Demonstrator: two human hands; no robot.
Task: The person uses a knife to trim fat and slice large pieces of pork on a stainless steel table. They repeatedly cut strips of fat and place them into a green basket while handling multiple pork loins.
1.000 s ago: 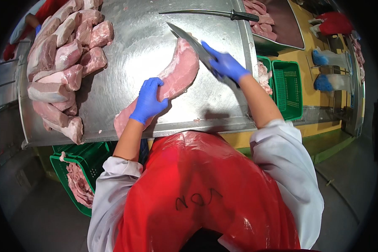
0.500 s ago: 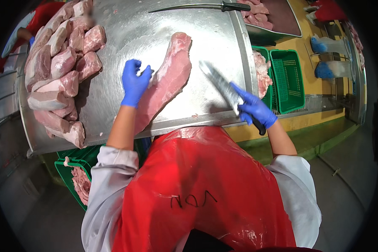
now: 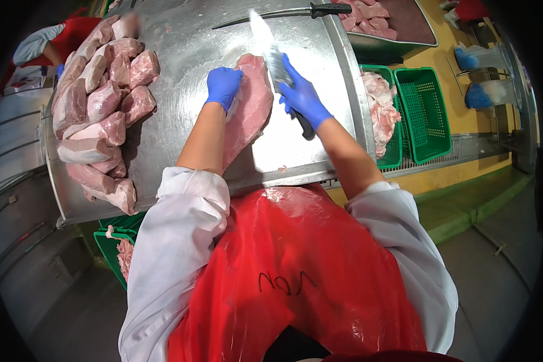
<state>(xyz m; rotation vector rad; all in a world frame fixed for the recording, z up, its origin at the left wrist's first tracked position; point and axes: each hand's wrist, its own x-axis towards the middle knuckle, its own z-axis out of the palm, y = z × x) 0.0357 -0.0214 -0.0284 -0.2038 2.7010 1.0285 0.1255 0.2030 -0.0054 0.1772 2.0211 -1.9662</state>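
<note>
A long pale pink pork loin [image 3: 248, 114] lies on the steel table in front of me, its near end partly behind my left forearm. My left hand [image 3: 224, 87], in a blue glove, is closed at the loin's upper left edge, gripping it there. In my right hand [image 3: 301, 95], also blue-gloved, is a knife [image 3: 270, 57] with a black handle. The broad blade, slightly blurred, points away from me over the loin's right edge. Whether the blade touches the meat, I cannot tell.
Many thick meat pieces [image 3: 105, 111] are heaped along the table's left side. A slim, black-handled rod or blade [image 3: 271, 18] lies across the far end. Beyond the right edge stand green crates [image 3: 425, 114] and a metal tub [image 3: 404, 39] with meat. Another person's sleeve [image 3: 39, 45] shows far left.
My left hand has moved up and right and closed on the loin's edge. My right hand has brought the knife leftward, from beside the table's right edge to the loin.
</note>
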